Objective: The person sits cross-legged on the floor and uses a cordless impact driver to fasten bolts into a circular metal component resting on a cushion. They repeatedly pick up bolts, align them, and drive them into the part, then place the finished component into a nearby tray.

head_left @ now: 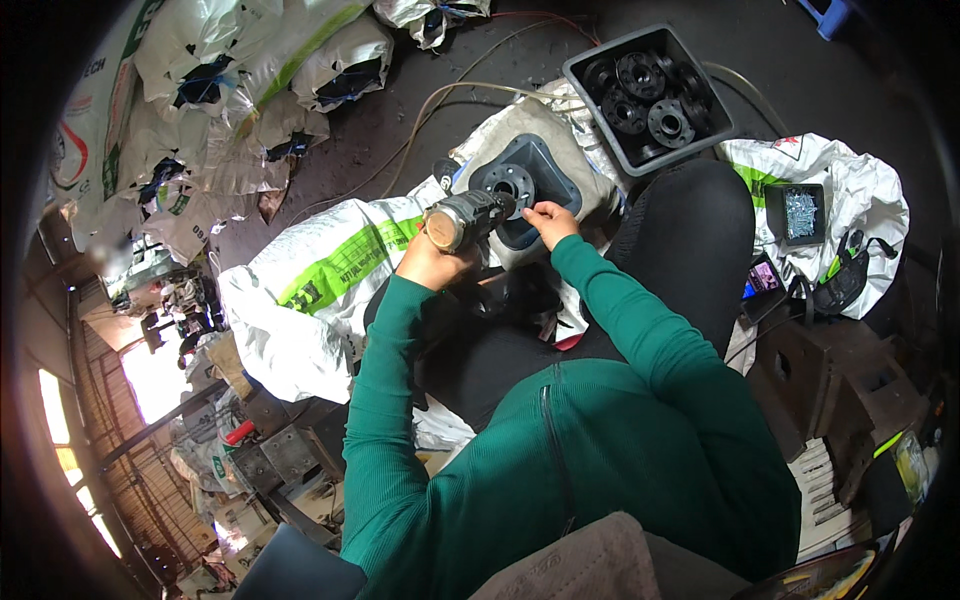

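A dark blue-grey square plate [527,185] with a round flanged hub at its middle lies on a white sack [330,270] before the person's knee. One grey power driver [465,218] is gripped in the left hand [432,262], its nose at the hub. The right hand [549,221] pinches at the plate's edge. One grey crate [600,110] holds about five black flanges.

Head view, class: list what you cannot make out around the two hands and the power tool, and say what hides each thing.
- Tip of the power tool: hidden, head view, where it meets the grey square flange part.
- Left hand fingers: wrapped round the tool's far side, out of sight.
- Right hand fingertips: too small to tell whether they pinch anything.
- Contents of the small dark tray: too small to identify.
- Flange's lower edge: covered by the right hand and tool.
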### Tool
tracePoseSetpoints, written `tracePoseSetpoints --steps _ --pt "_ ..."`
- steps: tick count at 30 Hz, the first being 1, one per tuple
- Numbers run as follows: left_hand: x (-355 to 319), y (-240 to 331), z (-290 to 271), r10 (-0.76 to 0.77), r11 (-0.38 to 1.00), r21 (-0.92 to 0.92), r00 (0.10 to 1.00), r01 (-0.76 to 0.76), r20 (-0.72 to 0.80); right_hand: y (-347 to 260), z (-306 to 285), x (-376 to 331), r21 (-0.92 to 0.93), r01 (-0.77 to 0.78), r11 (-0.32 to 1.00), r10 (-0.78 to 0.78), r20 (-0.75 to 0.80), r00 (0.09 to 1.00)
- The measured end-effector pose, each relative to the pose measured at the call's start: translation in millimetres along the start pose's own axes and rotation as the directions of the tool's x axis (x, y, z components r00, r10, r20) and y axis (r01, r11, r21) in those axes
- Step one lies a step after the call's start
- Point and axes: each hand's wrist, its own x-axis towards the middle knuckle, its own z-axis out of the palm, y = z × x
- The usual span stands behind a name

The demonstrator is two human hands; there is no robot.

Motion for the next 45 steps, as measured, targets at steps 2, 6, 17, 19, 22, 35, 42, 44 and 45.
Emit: tracePoseSetpoints --steps 2,6,17,19,22,35,42,44,45 --pt "6.0 0.2 0.3 -0.051 0.999 0.016 0.998 0.051 0.026 0.5 3.2 3.4 -0.039 0.002 0.999 -0.002 -0.002 1.000" --pt "17.6 4.2 -2.3 -0.062 0.996 0.068 0.996 0.058 0.059 -5.5 4.3 3.0 -0.089 0.006 0.996 -0.005 0.011 1.000" --pt "30.2 23.1 -4.7 -0.076 0.960 0.278 0.991 0.042 0.110 -2.8 13.8 3.9 -0.120 -0.027 0.992 0.026 -0.009 1.000" --pt "31.4 22.2 -3.9 0.009 0.949 0.313 0.998 -0.030 0.069 0.3 16.7 6.6 -0.167 -0.015 0.986 0.010 -0.029 1.000" --pt "33.6 21.0 -3.2 0.012 0.960 0.279 0.996 -0.038 0.093 3.0 16.6 7.5 -0.206 -0.003 0.979 -0.002 -0.026 1.000" --pt "40.4 12.8 5.4 -0.035 0.993 0.116 0.996 0.025 0.087 1.3 11.0 10.5 -0.193 0.113 0.975 -0.109 0.030 0.994" --pt "-30.0 37.9 -25.1 0.347 0.906 -0.229 0.934 -0.356 -0.081 18.3 10.8 30.3 -0.143 0.176 0.974 -0.168 0.065 0.984" --pt "-75.2 37.4 -41.9 0.270 0.957 -0.083 0.958 -0.278 -0.102 5.6 -1.5 18.1 -0.312 0.254 0.915 -0.244 0.071 0.967" --pt "-98.2 35.1 -43.9 0.451 0.892 0.109 0.878 -0.438 -0.160 -1.7 -6.4 4.0 -0.296 0.256 0.920 -0.206 0.189 0.960"
